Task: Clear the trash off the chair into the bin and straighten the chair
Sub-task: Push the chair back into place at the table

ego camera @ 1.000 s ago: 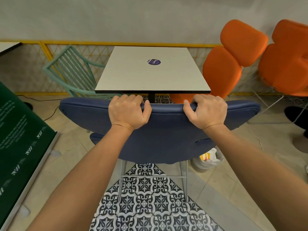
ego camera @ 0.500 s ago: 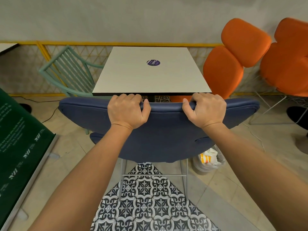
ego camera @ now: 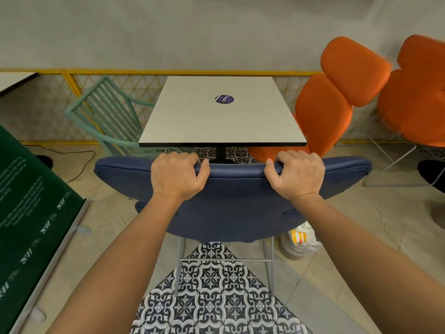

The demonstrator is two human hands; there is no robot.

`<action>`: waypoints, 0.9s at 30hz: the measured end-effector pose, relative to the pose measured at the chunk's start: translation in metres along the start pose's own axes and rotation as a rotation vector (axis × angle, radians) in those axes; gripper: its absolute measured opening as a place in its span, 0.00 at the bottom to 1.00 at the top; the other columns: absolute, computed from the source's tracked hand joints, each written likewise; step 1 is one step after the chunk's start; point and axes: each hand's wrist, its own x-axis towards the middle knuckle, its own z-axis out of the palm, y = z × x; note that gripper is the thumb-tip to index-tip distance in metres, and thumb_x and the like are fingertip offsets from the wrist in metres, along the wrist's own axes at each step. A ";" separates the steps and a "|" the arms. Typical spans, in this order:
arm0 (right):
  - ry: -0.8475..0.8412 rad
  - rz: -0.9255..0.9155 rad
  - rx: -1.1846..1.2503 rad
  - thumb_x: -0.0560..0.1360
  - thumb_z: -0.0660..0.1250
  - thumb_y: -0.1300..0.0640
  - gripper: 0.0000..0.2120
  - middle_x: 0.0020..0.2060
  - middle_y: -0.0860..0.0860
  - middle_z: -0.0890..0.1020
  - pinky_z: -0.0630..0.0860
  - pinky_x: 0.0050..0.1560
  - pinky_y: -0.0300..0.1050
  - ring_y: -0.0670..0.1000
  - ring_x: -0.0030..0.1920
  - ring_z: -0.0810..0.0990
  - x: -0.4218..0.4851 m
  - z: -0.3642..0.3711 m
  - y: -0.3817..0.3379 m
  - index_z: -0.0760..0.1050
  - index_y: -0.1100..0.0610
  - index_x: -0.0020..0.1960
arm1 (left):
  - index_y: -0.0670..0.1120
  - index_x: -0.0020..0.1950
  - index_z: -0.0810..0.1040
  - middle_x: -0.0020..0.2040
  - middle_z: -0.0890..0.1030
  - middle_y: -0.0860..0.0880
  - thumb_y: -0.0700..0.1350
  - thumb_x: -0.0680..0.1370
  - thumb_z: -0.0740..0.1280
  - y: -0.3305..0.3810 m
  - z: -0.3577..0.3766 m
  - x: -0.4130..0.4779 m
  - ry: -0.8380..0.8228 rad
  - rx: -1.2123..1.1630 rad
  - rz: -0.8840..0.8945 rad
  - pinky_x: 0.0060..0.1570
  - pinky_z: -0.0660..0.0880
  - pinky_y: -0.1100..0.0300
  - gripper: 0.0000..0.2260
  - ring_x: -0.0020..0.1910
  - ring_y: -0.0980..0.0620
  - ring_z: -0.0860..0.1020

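Observation:
A blue padded chair (ego camera: pixel 231 203) stands in front of me, its back toward me and facing the white square table (ego camera: pixel 221 121). My left hand (ego camera: pixel 177 174) grips the top edge of the backrest left of centre, fingers curled over it. My right hand (ego camera: pixel 297 173) grips the same edge right of centre. The seat is hidden behind the backrest. On the floor to the right of the chair's legs stands a small bin (ego camera: pixel 301 242) lined with a white bag, with yellow and white trash inside.
A mint green slatted chair (ego camera: pixel 106 116) stands left of the table, and two orange padded chairs (ego camera: pixel 337 97) stand at the right. A dark green sign board (ego camera: pixel 31 213) leans at the left. The floor is beige with a patterned tile section (ego camera: pixel 212 292).
The view has shifted slightly; the blue chair now sits a little farther from the table edge, with more patterned floor showing between them. Both hands keep their grip on the backrest.

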 end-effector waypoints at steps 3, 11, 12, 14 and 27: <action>0.046 -0.020 -0.029 0.74 0.53 0.43 0.23 0.24 0.51 0.76 0.59 0.33 0.42 0.52 0.27 0.72 0.002 0.003 0.003 0.74 0.55 0.29 | 0.46 0.26 0.75 0.21 0.73 0.50 0.53 0.73 0.55 0.002 -0.001 0.004 0.002 0.020 0.000 0.29 0.56 0.63 0.20 0.21 0.47 0.70; 0.063 -0.042 -0.027 0.74 0.53 0.43 0.24 0.24 0.51 0.76 0.59 0.32 0.42 0.52 0.26 0.72 0.009 0.009 0.008 0.74 0.56 0.29 | 0.47 0.26 0.75 0.22 0.74 0.50 0.52 0.74 0.56 0.001 0.009 0.010 0.014 0.020 0.021 0.29 0.58 0.63 0.20 0.21 0.47 0.71; 0.061 -0.038 -0.032 0.74 0.53 0.43 0.24 0.24 0.51 0.77 0.60 0.32 0.42 0.52 0.27 0.72 0.010 0.010 0.008 0.75 0.56 0.29 | 0.47 0.26 0.75 0.22 0.74 0.50 0.52 0.74 0.56 0.001 0.010 0.011 0.018 0.023 0.026 0.29 0.58 0.63 0.20 0.21 0.47 0.71; 0.052 -0.030 -0.031 0.74 0.52 0.42 0.24 0.25 0.51 0.77 0.61 0.33 0.42 0.52 0.27 0.73 0.013 0.012 0.008 0.75 0.55 0.29 | 0.47 0.26 0.76 0.22 0.74 0.50 0.52 0.74 0.56 0.000 0.012 0.014 0.016 0.028 0.025 0.29 0.58 0.63 0.20 0.21 0.47 0.72; 0.057 -0.032 -0.025 0.74 0.53 0.43 0.23 0.25 0.50 0.77 0.64 0.32 0.42 0.52 0.27 0.74 0.027 0.025 0.011 0.75 0.55 0.29 | 0.46 0.26 0.76 0.22 0.74 0.50 0.52 0.73 0.56 -0.002 0.025 0.028 0.015 0.035 0.027 0.29 0.57 0.63 0.19 0.22 0.47 0.72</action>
